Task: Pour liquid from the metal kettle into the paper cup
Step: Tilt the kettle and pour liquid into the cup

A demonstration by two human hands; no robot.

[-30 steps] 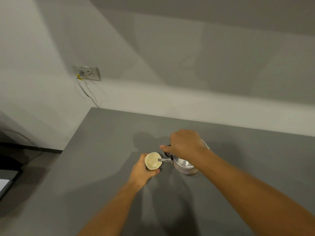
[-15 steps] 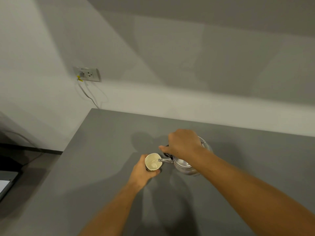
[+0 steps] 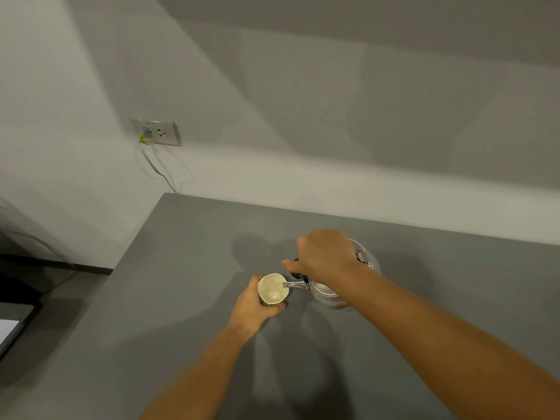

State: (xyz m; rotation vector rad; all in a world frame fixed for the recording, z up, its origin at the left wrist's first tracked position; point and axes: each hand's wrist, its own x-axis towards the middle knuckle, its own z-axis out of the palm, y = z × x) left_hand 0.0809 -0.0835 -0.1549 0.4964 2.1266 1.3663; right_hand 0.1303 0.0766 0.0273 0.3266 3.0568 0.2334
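A cream paper cup (image 3: 272, 288) stands on the grey table (image 3: 181, 268), and my left hand (image 3: 253, 307) is wrapped around its near side. The metal kettle (image 3: 328, 294) is tilted to the left, with its spout over the cup's rim. A thin clear stream runs from the spout into the cup, and a little liquid shows at the bottom. My right hand (image 3: 325, 257) grips the kettle's dark handle from above and hides most of the lid.
The table's left edge drops off about two hand-widths left of the cup. A wall socket (image 3: 156, 132) with a cable plugged in sits on the white wall behind. A dark object (image 3: 12, 325) lies low at the far left.
The kettle has tipped a little further towards the cup and liquid now shows in it. Both hands stay almost where they were.
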